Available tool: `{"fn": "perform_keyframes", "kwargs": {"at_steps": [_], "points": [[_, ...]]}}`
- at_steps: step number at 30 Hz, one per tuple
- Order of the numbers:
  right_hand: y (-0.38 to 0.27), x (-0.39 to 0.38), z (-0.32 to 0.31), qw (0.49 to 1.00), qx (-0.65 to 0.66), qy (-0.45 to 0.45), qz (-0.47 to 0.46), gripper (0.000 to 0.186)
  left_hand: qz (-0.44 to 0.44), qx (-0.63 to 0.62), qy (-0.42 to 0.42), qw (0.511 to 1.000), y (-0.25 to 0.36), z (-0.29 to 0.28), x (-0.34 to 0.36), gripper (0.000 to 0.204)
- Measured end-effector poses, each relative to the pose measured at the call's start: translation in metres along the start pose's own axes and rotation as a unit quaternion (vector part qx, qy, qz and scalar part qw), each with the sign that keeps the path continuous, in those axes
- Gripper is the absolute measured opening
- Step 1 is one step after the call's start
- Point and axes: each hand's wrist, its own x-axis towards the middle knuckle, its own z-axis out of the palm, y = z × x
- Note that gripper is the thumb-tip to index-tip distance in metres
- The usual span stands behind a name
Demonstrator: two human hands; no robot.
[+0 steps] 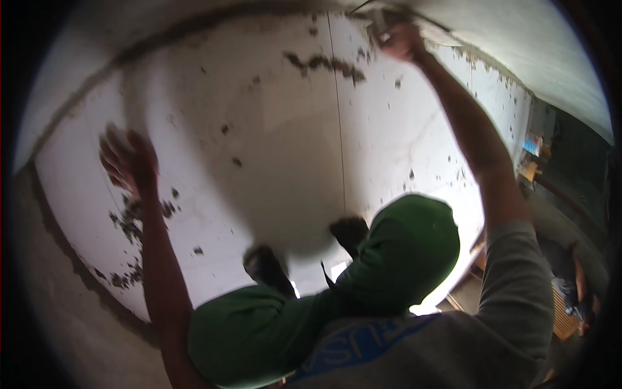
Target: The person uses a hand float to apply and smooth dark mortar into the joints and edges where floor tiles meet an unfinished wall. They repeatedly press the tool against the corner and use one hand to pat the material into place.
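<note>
My right hand [402,43] reaches up to the far edge of a white board, closed around a blurred greyish hand tool that looks like a trowel [383,23]. The tool is close to the dark mortar strip [259,9] where the board meets the wall; its blade is hard to make out. On the left, my left hand [133,159] is held over or against the white board [291,155], its fingers spread and nothing in them. Dark mortar crumbs [324,63] lie scattered on the board, with more clumps [129,217] beside my left forearm.
My feet [267,267] rest on the board between my bent green-clad knees. Pale walls [518,39] curve around it. At the lower right, another person [573,279] is beside a slatted wooden piece [564,311]. A blue and white package [533,144] stands at the right.
</note>
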Motion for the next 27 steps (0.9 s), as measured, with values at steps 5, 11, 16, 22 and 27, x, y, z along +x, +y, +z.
{"fn": "perform_keyframes", "kwargs": {"at_steps": [5, 11, 16, 22, 27], "points": [[-0.010, -0.078, -0.022, 0.954, -0.072, 0.254, -0.142, 0.027, -0.006, 0.023, 0.036, 0.999, -0.005, 0.006, -0.002, 0.063], [-0.088, -0.097, -0.015, 0.958, -0.043, 0.245, -0.139, 0.044, 0.041, 0.029, 0.061, 0.997, -0.008, -0.001, -0.007, 0.063], [-0.214, -0.049, -0.051, 0.915, 0.177, 0.248, -0.264, 0.037, 0.017, -0.009, 0.027, 0.999, -0.013, -0.012, -0.032, 0.064], [-0.296, -0.007, -0.048, 0.973, -0.001, 0.110, -0.203, 0.045, -0.003, -0.024, -0.036, 0.999, -0.046, -0.054, -0.075, 0.065], [-0.368, -0.061, -0.020, 0.849, -0.015, 0.226, -0.478, 0.052, -0.115, -0.019, -0.004, 0.993, -0.077, -0.054, -0.085, 0.068]]}}
